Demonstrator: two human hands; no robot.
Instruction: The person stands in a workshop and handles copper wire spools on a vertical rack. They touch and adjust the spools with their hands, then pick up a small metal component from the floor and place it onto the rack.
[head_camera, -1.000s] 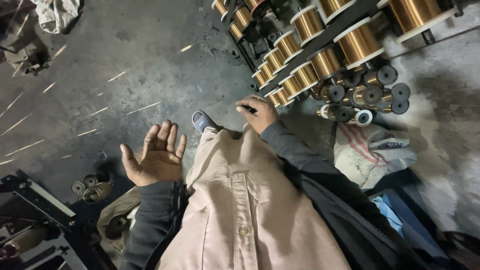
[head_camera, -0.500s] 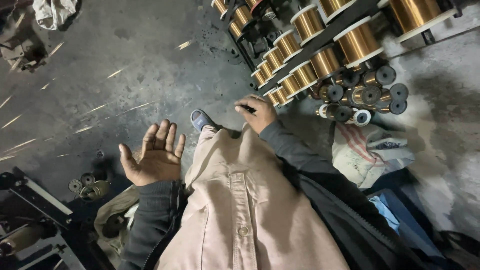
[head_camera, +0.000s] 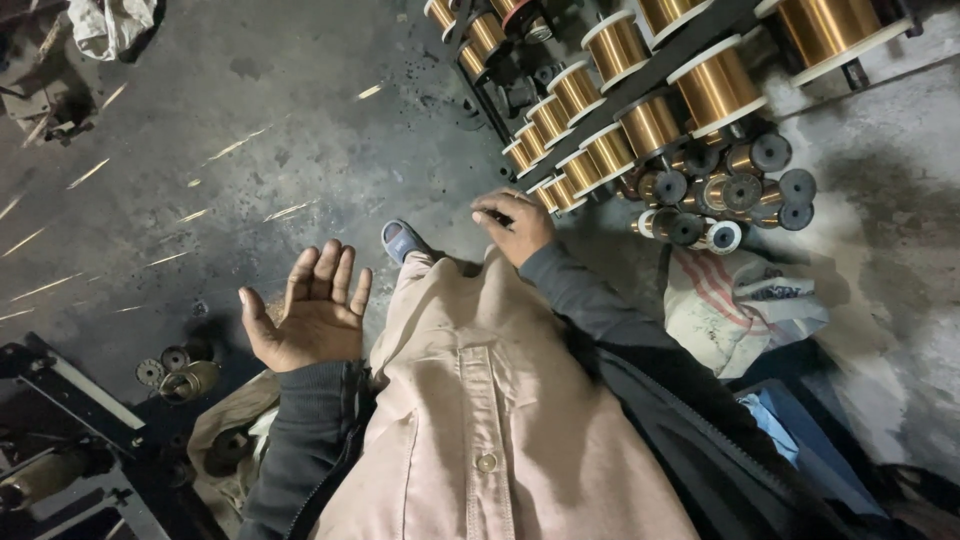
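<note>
My left hand (head_camera: 312, 312) hangs low and left of centre, palm up, fingers spread, holding nothing. My right hand (head_camera: 516, 224) reaches just above centre, fingers curled round something small and dark I cannot make out, right at the nearest copper wire spools (head_camera: 556, 192) on the rack (head_camera: 640, 85). I judge I'm working at that lowest spool, so the next move needs a careful pinch. Loose small bobbins (head_camera: 722, 190) crowd the right; bare concrete floor (head_camera: 230, 150) opens upper left.

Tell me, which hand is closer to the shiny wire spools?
The right hand. It reaches forward, almost touching the nearest copper wire spools on the rack. The left hand is open, palm up, empty, farther away.
</note>
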